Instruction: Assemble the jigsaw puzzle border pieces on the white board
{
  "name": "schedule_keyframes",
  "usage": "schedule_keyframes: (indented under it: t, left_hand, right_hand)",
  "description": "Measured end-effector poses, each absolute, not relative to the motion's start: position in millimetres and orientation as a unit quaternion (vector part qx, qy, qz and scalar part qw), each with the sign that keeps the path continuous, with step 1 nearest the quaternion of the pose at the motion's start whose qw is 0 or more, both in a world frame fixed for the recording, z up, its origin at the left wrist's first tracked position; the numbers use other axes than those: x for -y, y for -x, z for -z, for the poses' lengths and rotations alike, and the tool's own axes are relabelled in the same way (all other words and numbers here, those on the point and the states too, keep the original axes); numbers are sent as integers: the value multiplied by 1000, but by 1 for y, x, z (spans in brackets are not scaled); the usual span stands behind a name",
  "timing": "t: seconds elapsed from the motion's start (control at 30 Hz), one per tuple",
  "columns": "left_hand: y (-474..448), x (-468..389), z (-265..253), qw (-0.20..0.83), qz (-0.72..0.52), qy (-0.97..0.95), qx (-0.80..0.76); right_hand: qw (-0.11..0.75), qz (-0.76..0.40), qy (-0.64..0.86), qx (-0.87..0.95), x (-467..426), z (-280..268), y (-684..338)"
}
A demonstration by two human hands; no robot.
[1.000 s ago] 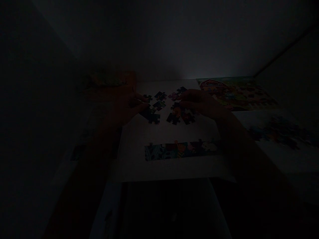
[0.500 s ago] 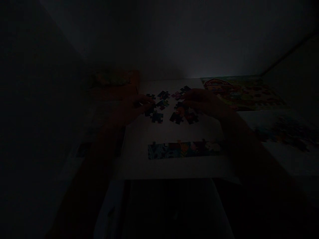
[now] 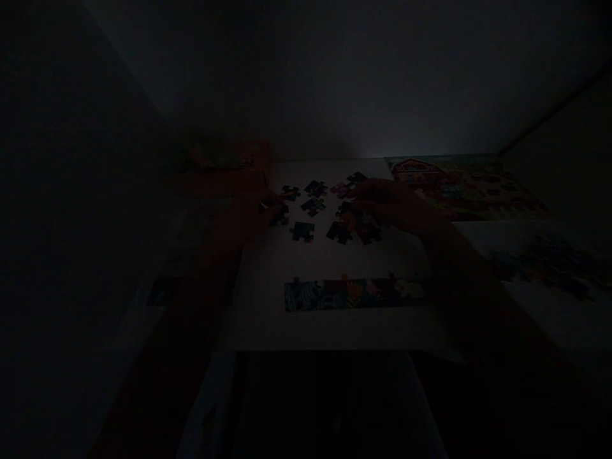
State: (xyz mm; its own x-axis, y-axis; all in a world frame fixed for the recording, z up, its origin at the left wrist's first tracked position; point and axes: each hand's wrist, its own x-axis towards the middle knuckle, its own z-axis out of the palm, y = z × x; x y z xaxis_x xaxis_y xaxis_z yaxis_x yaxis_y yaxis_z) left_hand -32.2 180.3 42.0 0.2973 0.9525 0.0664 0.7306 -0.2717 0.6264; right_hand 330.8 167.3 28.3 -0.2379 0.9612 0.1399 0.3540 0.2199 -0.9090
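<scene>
The picture is very dark. My left hand (image 3: 255, 210) has its fingers closed on a dark puzzle piece (image 3: 281, 217) at the left of a loose group. Just right of it lies a blue puzzle piece (image 3: 303, 231). My right hand (image 3: 389, 203) is on the other side, its thumb and fingers bent together by a pink piece (image 3: 340, 189) and an orange-and-dark piece (image 3: 347, 220). A pale sliver shows at its fingertips; what they grip is unclear. Between my hands lie a green-toned piece (image 3: 313, 206) and several others. Nearer me runs a joined puzzle strip (image 3: 354, 294).
All this rests on a white surface (image 3: 268, 328). An orange box (image 3: 224, 178) stands at the back left, and a farm picture (image 3: 468, 188) lies at the back right. More loose pieces (image 3: 557, 264) are heaped at the right. A wall (image 3: 325, 76) rises behind.
My left hand has drawn left with its puzzle piece, opening a gap from the blue piece and uncovering a piece above. My right hand's fingertips have shifted slightly. The view has tilted a little.
</scene>
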Motion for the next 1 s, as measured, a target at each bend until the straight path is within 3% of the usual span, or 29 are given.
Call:
schedule_keyframes:
  t: [0.2, 0.33, 0.6, 0.73, 1.0]
  left_hand:
    - [34, -182, -34, 191, -180, -775, -575]
    - [23, -177, -33, 174, -165, -831, -502]
    - [20, -177, -30, 178, -111, -864, -458]
    - [19, -176, -30, 182, -110, -863, -458]
    - [-9, -156, -23, 136, -66, -896, -417]
  right_hand:
    - [390, -364, 514, 672, -174, -20, -338]
    - [405, -341, 533, 659, -179, -11, -340]
    - [337, -403, 499, 689, -176, -8, -327]
    - [271, -322, 512, 749, -174, -8, -328]
    - [274, -213, 475, 809, -174, -5, -337]
